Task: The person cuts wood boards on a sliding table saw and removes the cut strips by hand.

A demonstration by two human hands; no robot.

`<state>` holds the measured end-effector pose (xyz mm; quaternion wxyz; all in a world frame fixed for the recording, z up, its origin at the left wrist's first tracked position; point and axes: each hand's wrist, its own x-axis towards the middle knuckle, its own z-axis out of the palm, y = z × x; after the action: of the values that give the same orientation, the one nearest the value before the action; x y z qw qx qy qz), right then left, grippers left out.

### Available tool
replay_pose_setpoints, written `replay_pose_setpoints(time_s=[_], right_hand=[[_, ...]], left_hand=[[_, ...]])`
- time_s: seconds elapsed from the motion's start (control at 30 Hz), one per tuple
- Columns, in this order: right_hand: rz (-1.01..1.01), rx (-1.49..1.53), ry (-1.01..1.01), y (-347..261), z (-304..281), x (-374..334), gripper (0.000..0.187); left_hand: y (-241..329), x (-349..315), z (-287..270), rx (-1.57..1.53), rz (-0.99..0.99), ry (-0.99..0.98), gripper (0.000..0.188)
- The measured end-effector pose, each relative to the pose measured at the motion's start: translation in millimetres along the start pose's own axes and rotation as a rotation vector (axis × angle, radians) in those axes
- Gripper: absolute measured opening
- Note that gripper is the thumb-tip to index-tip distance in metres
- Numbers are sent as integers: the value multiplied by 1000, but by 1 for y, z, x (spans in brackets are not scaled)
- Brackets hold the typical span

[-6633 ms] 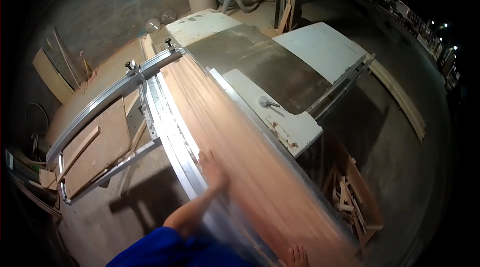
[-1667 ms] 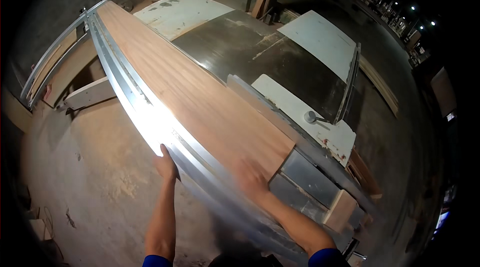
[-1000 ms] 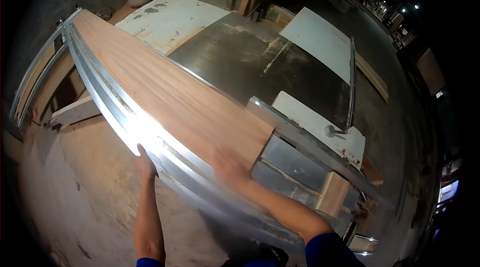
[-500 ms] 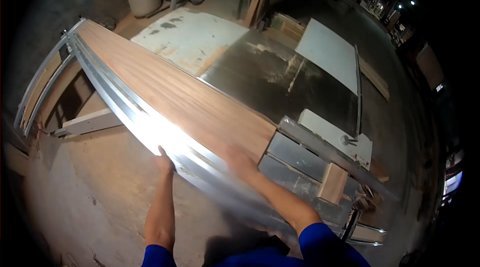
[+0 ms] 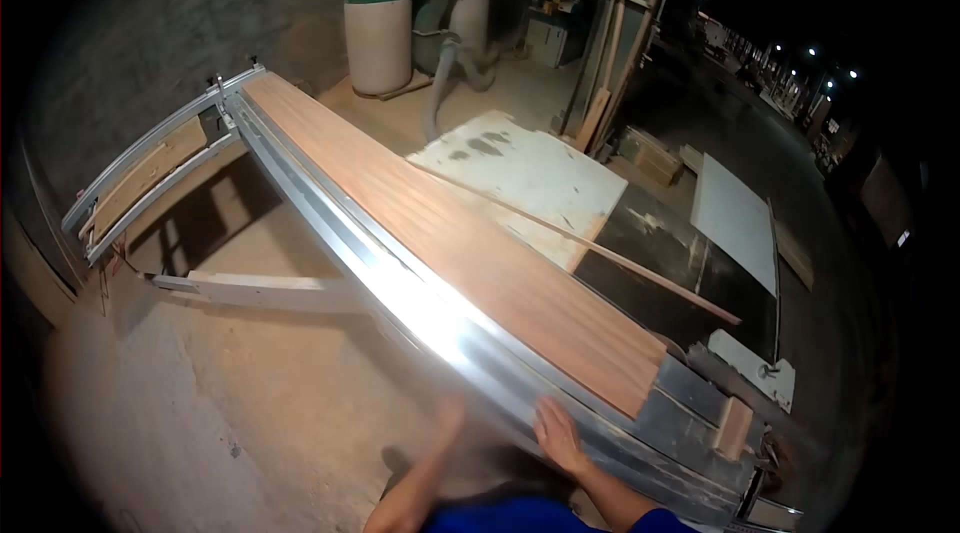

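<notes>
A long reddish-brown wooden board (image 5: 450, 233) lies flat along the metal sliding table (image 5: 365, 268) of a panel saw. On the near metal edge, below the board's right part, rests my right hand (image 5: 560, 433), its fingers stretched out and holding nothing. My left hand (image 5: 450, 423) is off the metal, over the floor just left of the right hand; motion smears its fingers. Beyond the board, a thin wooden strip (image 5: 660, 283), apart from it at the right, slants across the dark saw table (image 5: 640, 243).
A crosscut frame (image 5: 150, 173) with a fence stands at the left, a pale support arm (image 5: 270, 288) beneath. A small wood block (image 5: 733, 428) sits at the right end. Behind stand a white panel (image 5: 540, 183), a dust collector (image 5: 378, 43) with hose, and upright timber (image 5: 615, 53).
The sliding table and board have shifted relative to the saw table. A thin strip now shows beside the board. My right hand has moved off the board's end area; my left has left the metal edge.
</notes>
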<state>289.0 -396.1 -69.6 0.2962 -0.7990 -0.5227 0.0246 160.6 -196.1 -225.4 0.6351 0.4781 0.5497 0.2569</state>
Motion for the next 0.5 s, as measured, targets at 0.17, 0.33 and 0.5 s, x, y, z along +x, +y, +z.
replay_pose_setpoints(time_s=[0.17,0.33,0.5], right_hand=[[-22,-68,-3,-52,41,107,46],[152,-155,110,-48,112,247,43],[266,-266,178,-11,160,391,46]], left_hand=[[88,67,-96,402,516,173,32],[237,204,-140,739,900,84,33],[337,380,-100,1032,1059,-181,41]])
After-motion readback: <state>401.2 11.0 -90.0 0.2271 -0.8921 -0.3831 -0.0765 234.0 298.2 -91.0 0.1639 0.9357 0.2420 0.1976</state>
